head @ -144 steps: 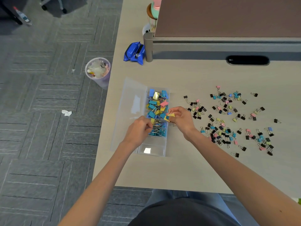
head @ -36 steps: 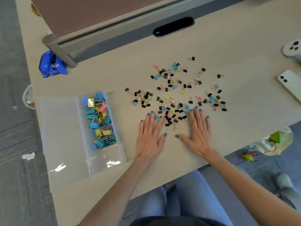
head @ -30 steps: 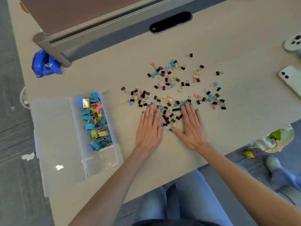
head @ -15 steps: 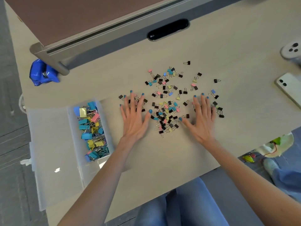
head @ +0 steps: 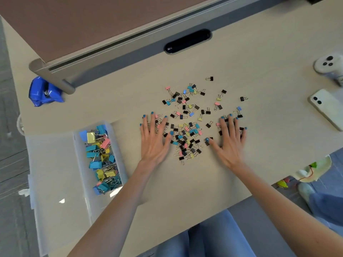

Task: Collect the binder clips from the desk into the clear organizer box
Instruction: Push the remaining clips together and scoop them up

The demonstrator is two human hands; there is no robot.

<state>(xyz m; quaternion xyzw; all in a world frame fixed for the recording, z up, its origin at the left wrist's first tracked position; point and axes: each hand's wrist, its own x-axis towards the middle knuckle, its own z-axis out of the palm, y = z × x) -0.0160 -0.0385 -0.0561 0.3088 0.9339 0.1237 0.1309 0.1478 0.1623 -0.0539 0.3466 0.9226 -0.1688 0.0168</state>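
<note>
some binder clips [head: 156, 116] hidden under fingers [head: 153, 123]; phone [head: 326, 108] cut by right edge

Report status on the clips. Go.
Left hand, right hand open, flat on desk, flanking loose binder clips. Clear organizer box part-filled, lid open. No grip yet. Nothing in way.

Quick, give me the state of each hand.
Left hand: open, fingers spread flat on small binder clips, holding nothing.
Right hand: open, spread flat on the clips, holding nothing.
</note>
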